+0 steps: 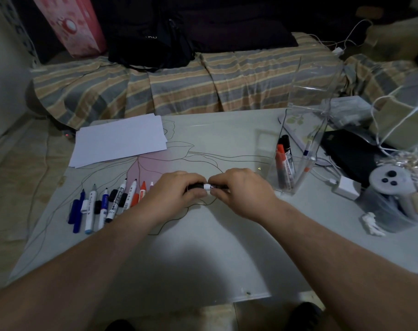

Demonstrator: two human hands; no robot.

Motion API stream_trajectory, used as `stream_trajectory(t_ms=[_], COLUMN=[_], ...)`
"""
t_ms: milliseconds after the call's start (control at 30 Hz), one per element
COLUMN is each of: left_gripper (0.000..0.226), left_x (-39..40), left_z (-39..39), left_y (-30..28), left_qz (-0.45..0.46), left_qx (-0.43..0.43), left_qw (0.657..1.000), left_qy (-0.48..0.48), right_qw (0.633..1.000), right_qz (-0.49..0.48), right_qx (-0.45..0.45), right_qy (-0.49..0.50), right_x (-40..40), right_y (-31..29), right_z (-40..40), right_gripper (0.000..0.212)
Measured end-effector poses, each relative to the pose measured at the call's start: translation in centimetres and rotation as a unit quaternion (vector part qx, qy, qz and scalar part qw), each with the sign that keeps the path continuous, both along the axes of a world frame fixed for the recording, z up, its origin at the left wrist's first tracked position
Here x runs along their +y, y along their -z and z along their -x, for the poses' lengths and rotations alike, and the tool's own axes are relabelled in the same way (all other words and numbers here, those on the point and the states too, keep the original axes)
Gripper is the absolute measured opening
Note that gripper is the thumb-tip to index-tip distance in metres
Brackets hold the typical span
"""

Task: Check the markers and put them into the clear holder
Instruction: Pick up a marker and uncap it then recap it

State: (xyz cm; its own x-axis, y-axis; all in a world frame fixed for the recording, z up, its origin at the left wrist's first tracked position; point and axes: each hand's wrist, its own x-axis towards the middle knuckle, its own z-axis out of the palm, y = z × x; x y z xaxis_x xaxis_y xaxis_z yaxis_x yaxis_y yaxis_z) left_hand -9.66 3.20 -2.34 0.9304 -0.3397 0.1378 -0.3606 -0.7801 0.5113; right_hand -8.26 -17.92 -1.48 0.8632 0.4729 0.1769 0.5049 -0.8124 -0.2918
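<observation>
Both hands meet over the middle of the table on one black-and-white marker (207, 186), held level. My left hand (174, 194) grips its black cap end and my right hand (241, 192) grips the white barrel. Whether the cap is on or off is hidden by my fingers. A row of several markers (107, 204), blue, black, white and orange, lies on the table to the left of my hands. The clear holder (298, 144) stands at the right and has several markers in it, one orange and one black among them.
A stack of white paper (119, 139) lies at the table's far left. At the right are a black case (346, 151), a white charger (346, 187), a grey controller (389, 180) and cables. A striped bed (179, 87) runs behind the table.
</observation>
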Motion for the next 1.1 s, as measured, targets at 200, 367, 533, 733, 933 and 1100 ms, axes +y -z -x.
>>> stream_trajectory(t_ms=[200, 367, 533, 733, 933, 1100], left_gripper=[0.016, 0.018, 0.019, 0.023, 0.026, 0.02], left_x=[-1.2, -1.6, -2.1, -3.8, -7.0, -8.2], left_z=[-0.1, 0.3, 0.9, 1.7, 1.4, 1.8], left_y=[-0.4, -1.1, -1.8, -0.8, -2.8, -2.4], left_qz=[-0.007, -0.046, -0.047, -0.024, 0.251, 0.152], left_qx=[0.06, 0.061, 0.045, 0.042, 0.039, 0.058], left_qw=[0.998, 0.997, 0.998, 0.998, 0.966, 0.987], left_qy=[-0.006, 0.004, 0.008, 0.033, -0.036, 0.006], right_qw=[0.999, 0.999, 0.999, 0.992, 0.984, 0.905], right_qz=[-0.026, -0.009, -0.027, 0.071, -0.147, -0.337], right_qx=[-0.025, -0.052, -0.038, 0.095, 0.09, -0.114], right_qy=[-0.002, -0.014, -0.026, -0.047, 0.043, 0.235], right_x=[-0.2, -0.4, -0.7, -2.6, -5.9, -10.9], right_y=[-0.2, -0.4, -0.8, -3.0, -7.4, -9.4], right_z=[0.1, 0.5, 0.9, 0.7, -0.1, -1.6], right_gripper=[0.025, 0.03, 0.025, 0.012, 0.01, 0.046])
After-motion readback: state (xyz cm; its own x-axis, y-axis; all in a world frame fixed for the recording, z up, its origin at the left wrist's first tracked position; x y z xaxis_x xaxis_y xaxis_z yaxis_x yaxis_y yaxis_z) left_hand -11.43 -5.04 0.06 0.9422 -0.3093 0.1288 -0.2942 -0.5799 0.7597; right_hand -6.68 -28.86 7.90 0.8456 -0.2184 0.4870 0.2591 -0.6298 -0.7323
